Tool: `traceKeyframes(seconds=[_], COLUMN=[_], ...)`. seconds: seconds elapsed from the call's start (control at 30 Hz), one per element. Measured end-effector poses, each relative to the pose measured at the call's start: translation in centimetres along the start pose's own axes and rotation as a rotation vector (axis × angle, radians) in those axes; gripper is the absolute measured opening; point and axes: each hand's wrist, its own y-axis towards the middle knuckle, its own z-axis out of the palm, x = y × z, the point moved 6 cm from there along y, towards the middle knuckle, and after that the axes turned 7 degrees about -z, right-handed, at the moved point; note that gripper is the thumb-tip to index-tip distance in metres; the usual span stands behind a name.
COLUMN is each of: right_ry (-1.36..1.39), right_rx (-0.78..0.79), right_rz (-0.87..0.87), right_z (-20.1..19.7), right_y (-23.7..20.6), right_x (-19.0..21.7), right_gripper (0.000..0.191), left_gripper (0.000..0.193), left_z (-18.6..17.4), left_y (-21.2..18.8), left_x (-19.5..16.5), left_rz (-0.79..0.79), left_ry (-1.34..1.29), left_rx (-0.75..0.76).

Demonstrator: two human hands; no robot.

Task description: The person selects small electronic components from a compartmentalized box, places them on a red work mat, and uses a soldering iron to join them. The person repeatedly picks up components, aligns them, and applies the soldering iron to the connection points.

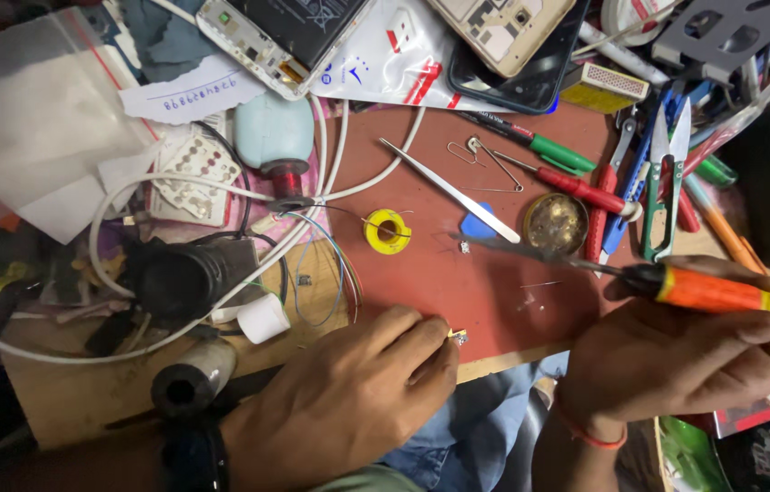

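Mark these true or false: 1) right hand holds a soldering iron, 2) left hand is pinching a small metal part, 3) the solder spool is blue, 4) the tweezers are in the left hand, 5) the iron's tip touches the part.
1. True: the right hand grips the soldering iron by its orange and yellow handle.
2. True: the left hand pinches a small metal part at its fingertips, on the red mat.
3. False: the solder spool is yellow.
4. False: the tweezers lie loose on the mat, away from both hands.
5. False: the iron's tip points up the mat, well apart from the part.
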Motion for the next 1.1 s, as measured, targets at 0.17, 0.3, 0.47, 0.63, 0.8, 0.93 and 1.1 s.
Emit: traceKeyframes(seconds=[0.17, 0.3, 0.47, 0.63, 0.8, 0.93, 1.1], right_ry=[0.243, 0.315, 0.553, 0.624, 0.657, 0.565, 0.256], right_rx=[-0.213, -0.15, -0.032, -0.088, 0.001, 0.01, -0.09], right_rz=[0.301, 0.355, 0.46, 0.521, 0.477, 0.449, 0.266], right_z=[-3.2, -4.8, -4.2, -3.7, -3.9, -3.9, -2.3], right_y=[-0.2, 0.2, 1.4, 1.9, 2.2, 2.4, 1.0], right_x=[-1.5, -1.8, -2.2, -2.6, -2.8, -3.0, -1.6], right_gripper=[0.037, 0.028, 0.04, 0.035, 0.035, 0.039, 0.033], left_gripper=[0.03, 0.029, 0.028, 0.021, 0.018, 0.017, 0.018], left_z=[0.1, 0.1, -0.1, -0.2, -0.2, -0.2, 0.1], left_y=[0.1, -0.1, -0.2, -0.3, -0.4, -0.5, -0.6], left_x=[-0.1, -0.3, -0.5, -0.6, -0.6, -0.5, -0.4], left_rz=[-0.01, 0.004, 0.012, 0.043, 0.04, 0.049, 0.073], left_ry=[-0.016, 0.012, -0.015, 0.038, 0.043, 0.047, 0.052], left_rx=[-0.007, -0.016, -0.01, -0.013, -0.026, -0.015, 0.0])
